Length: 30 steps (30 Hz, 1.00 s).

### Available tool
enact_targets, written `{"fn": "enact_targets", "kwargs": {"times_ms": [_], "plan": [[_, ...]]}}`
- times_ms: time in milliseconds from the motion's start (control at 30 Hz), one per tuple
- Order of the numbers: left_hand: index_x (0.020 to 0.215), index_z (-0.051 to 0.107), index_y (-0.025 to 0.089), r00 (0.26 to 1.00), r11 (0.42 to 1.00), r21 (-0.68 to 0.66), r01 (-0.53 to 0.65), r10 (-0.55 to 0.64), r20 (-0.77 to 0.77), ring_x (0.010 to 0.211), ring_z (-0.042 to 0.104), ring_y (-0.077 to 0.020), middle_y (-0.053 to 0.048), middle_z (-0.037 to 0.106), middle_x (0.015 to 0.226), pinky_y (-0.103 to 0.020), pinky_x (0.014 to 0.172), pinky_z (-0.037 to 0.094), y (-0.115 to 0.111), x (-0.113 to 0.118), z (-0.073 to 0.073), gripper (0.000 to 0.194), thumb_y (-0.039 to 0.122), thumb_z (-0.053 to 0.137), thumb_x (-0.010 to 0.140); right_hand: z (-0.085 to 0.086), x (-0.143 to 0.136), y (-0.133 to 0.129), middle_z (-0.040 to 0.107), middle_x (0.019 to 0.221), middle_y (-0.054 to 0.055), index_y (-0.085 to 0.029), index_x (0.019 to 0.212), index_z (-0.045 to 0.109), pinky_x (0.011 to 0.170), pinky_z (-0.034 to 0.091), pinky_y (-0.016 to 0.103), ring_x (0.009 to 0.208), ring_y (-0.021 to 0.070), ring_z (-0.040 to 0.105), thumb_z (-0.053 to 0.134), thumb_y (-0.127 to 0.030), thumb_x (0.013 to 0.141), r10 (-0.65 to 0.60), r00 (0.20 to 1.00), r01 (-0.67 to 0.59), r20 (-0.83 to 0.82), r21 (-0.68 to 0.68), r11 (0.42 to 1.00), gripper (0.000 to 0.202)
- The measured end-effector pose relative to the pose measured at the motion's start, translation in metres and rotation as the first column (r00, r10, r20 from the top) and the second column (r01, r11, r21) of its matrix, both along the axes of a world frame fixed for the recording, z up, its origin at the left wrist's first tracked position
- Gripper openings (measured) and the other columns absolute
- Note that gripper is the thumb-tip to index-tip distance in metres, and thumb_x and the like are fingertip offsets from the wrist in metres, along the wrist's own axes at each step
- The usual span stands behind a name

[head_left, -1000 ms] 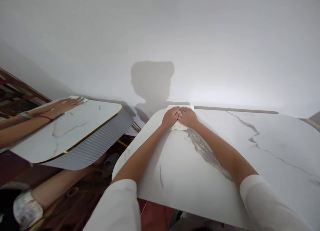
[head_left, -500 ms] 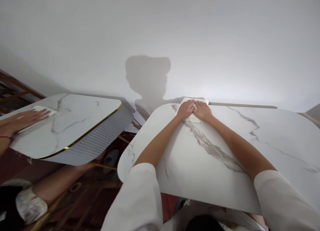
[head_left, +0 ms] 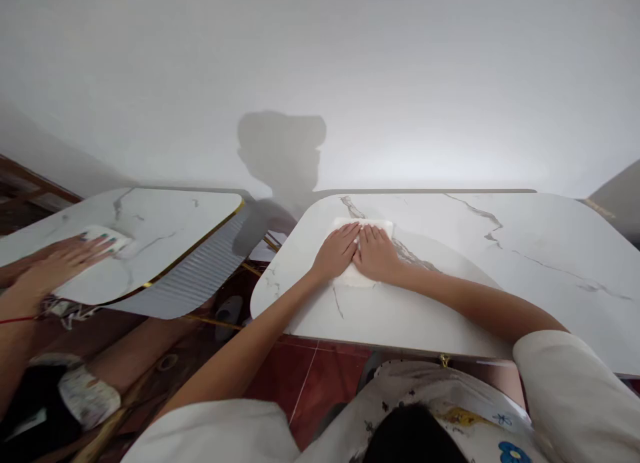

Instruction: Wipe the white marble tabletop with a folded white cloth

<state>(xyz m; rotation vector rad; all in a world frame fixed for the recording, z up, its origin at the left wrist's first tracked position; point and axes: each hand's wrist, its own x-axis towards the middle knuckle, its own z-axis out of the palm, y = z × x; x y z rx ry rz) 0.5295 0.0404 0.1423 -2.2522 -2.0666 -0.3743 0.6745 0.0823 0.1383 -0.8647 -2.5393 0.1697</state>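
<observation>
My left hand [head_left: 335, 252] lies flat with fingers stretched forward on a white cloth [head_left: 359, 277]. Beside it, my right hand [head_left: 378, 253] presses on the same cloth, also flat, and the two hands touch near the thumbs. The cloth rests on the left part of a white marble-patterned tabletop [head_left: 470, 249] with rounded corners. Parts of the cloth under my palms are hidden.
To the left stands a second marble-patterned table [head_left: 165, 216] with a gold edge and ribbed side. A co-worker's hand [head_left: 75, 261] lies on a white cloth [head_left: 123, 241] there. A pale wall [head_left: 425, 83] rises behind both tables. Red tiles [head_left: 280, 373] show below.
My hands and the cloth have moved from the tabletop's far edge toward me and slightly left. The co-worker's hand and cloth have shifted a little right and nearer.
</observation>
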Motion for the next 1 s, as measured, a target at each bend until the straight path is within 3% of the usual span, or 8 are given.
{"fn": "enact_targets", "kwargs": {"times_ms": [133,233,333,467,567,700,833,1000], "plan": [[0.137,0.038,0.015,0.996,0.996,-0.02,-0.084,0.084,-0.016,0.135,0.032,-0.0185,-0.007,0.04,0.144,-0.04,0.111,0.026,-0.057,0.01,0.007,0.049,0.027,0.021,0.093,0.006,0.005,-0.045,0.044,0.136,0.027,0.01,0.131,0.041,0.108,0.024,0.045,0.127,0.034,0.039,0.036,-0.028,0.09,0.086,0.996,-0.087,0.023,0.036,0.996,0.056],[0.137,0.038,0.013,0.986,0.986,-0.032,-0.166,0.165,-0.022,0.134,0.033,-0.0208,-0.01,0.04,0.144,-0.043,0.11,0.028,-0.086,0.027,0.01,0.05,0.028,0.021,0.092,0.009,0.018,-0.064,0.042,0.137,0.026,0.008,0.131,0.042,0.108,0.025,0.045,0.128,0.0341,0.038,0.036,-0.029,0.089,0.163,0.986,-0.165,0.043,0.035,0.986,0.057],[0.137,0.038,0.013,0.976,0.975,-0.037,-0.219,0.219,-0.017,0.134,0.033,-0.0223,-0.01,0.04,0.144,-0.045,0.109,0.029,-0.1,0.049,0.011,0.05,0.026,0.022,0.091,0.011,0.039,-0.071,0.041,0.139,0.024,0.007,0.132,0.042,0.109,0.026,0.044,0.129,0.033,0.037,0.037,-0.03,0.089,0.225,0.974,-0.226,0.038,0.008,0.974,0.057],[0.137,0.038,0.009,0.976,0.973,-0.077,-0.218,0.219,0.009,0.135,0.032,-0.0237,-0.012,0.039,0.144,-0.043,0.11,0.029,-0.101,0.082,0.011,0.051,0.026,0.024,0.091,0.009,0.074,-0.065,0.04,0.141,0.022,0.005,0.134,0.041,0.11,0.025,0.042,0.131,0.0307,0.035,0.037,-0.031,0.088,0.275,0.961,-0.275,0.028,-0.024,0.961,0.058],[0.137,0.037,0.008,0.981,0.979,-0.084,-0.186,0.189,0.036,0.136,0.031,-0.0235,-0.012,0.038,0.145,-0.043,0.11,0.029,-0.085,0.099,0.011,0.051,0.027,0.027,0.091,0.006,0.094,-0.048,0.04,0.141,0.02,0.002,0.135,0.041,0.11,0.025,0.042,0.132,0.0286,0.034,0.035,-0.031,0.088,0.276,0.961,-0.275,0.029,-0.038,0.961,0.058],[0.136,0.039,0.012,0.982,0.984,-0.053,-0.171,0.175,0.075,0.135,0.032,-0.0228,-0.01,0.039,0.145,-0.043,0.111,0.028,-0.043,0.105,0.009,0.049,0.025,0.032,0.09,0.002,0.099,-0.009,0.041,0.141,0.018,0.001,0.136,0.04,0.11,0.025,0.043,0.132,0.0271,0.035,0.033,-0.032,0.09,0.245,0.969,-0.243,0.039,-0.059,0.968,0.057],[0.133,0.045,0.013,0.978,0.985,-0.001,-0.171,0.17,0.122,0.133,0.035,-0.0221,-0.009,0.044,0.141,-0.04,0.112,0.027,0.008,0.089,0.006,0.047,0.024,0.035,0.089,-0.003,0.081,0.041,0.042,0.141,0.017,0.0,0.136,0.04,0.111,0.024,0.04,0.132,0.0254,0.036,0.035,-0.03,0.09,0.229,0.973,-0.227,0.019,-0.056,0.972,0.056],[0.131,0.048,0.011,0.969,0.985,0.014,-0.174,0.169,0.182,0.132,0.037,-0.0209,-0.009,0.045,0.141,-0.037,0.112,0.027,0.063,0.051,0.005,0.047,0.025,0.035,0.088,-0.006,0.041,0.097,0.042,0.141,0.016,-0.004,0.135,0.043,0.11,0.025,0.039,0.131,0.0252,0.037,0.038,-0.029,0.089,0.188,0.982,-0.187,0.013,-0.057,0.981,0.052]]}}
